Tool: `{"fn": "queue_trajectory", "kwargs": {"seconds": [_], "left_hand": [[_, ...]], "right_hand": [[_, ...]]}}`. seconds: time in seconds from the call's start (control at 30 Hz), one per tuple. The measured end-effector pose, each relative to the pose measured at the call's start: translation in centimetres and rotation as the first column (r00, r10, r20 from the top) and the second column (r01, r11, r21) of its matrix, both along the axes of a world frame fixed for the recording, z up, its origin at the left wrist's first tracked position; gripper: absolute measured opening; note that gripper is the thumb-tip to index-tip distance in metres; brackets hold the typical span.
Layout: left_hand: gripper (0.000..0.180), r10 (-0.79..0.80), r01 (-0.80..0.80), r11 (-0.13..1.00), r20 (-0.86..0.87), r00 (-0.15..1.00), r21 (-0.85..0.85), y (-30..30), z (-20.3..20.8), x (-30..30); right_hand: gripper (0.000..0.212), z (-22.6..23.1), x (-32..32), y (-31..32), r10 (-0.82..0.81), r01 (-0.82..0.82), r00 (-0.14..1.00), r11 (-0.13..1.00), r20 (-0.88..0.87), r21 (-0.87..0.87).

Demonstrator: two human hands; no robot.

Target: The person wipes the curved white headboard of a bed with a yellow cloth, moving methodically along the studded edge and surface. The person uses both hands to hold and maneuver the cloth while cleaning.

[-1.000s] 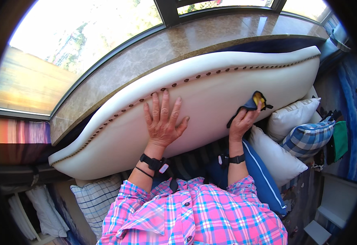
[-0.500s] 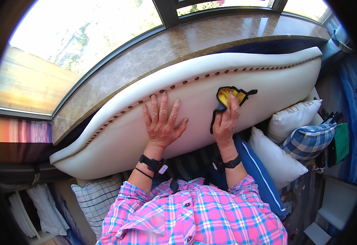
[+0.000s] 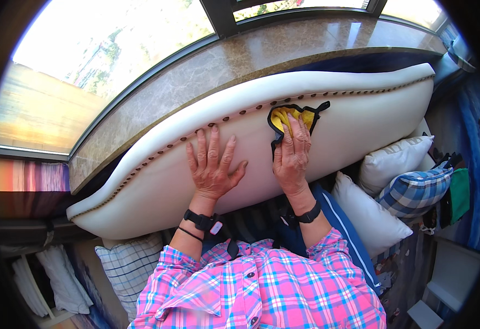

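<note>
A padded cream headboard [image 3: 360, 112] with a curved top and a row of dark studs stretches across the view in front of me. My left hand [image 3: 213, 171] lies flat on its face with fingers spread, the fingertips touching the stud line. To the right, my right hand [image 3: 292, 153] presses a yellow cleaning cloth [image 3: 281, 117] with black edging against the padding, just below the studs. A corner of the cloth with a black loop sticks out at the upper right of the fingers. Part of the cloth is hidden under that hand.
Behind the headboard runs a brown marble windowsill [image 3: 240, 57] below a large window. White pillows [image 3: 371, 214] and a blue checked pillow [image 3: 417, 189] sit at the right, beside a blue cushion [image 3: 341, 222]. Another checked pillow [image 3: 132, 268] lies at the lower left.
My right hand and the cloth have moved left and slightly up along the headboard, closer to the studs. My left hand has shifted a little to the left, still flat.
</note>
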State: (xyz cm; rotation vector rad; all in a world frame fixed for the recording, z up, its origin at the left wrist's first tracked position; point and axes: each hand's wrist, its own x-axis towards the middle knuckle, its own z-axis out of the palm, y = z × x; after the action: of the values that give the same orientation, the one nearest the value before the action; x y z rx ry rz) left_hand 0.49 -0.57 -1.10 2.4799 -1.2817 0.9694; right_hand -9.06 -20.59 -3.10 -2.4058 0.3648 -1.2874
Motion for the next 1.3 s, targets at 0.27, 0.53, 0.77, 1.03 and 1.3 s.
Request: {"fn": "queue_trajectory", "kwargs": {"seconds": [0.27, 0.53, 0.77, 1.03, 1.3], "left_hand": [[0.063, 0.007, -0.007, 1.000, 0.013, 1.000, -0.007, 0.1, -0.2, 0.1], [0.062, 0.016, -0.015, 0.999, 0.019, 1.000, -0.038, 0.0, -0.6, 0.2], [0.061, 0.025, -0.025, 0.999, 0.028, 0.999, -0.020, 0.2, -0.6, 0.2], [0.058, 0.052, -0.052, 0.999, -0.001, 0.999, -0.006, 0.3, -0.5, 0.1], [0.055, 0.024, -0.024, 0.999, -0.013, 1.000, -0.043, 0.2, -0.9, 0.0]], "right_hand": [[0.040, 0.3, 0.4, -4.4, -0.186, 0.184, 0.983, 0.975, 0.002, 0.121], [0.044, -0.7, 0.0, 3.0, 0.135, -0.134, 0.991, 0.991, -0.012, 0.022], [0.047, -2.3, -0.5, 3.7, 0.220, -0.221, 0.975, 0.975, -0.028, -0.016], [0.037, -2.8, -0.2, 4.1, 0.148, -0.149, 0.989, 0.986, -0.015, -0.069], [0.039, -3.9, -0.3, 4.4, 0.086, -0.088, 0.996, 0.987, -0.023, -0.138]]}}
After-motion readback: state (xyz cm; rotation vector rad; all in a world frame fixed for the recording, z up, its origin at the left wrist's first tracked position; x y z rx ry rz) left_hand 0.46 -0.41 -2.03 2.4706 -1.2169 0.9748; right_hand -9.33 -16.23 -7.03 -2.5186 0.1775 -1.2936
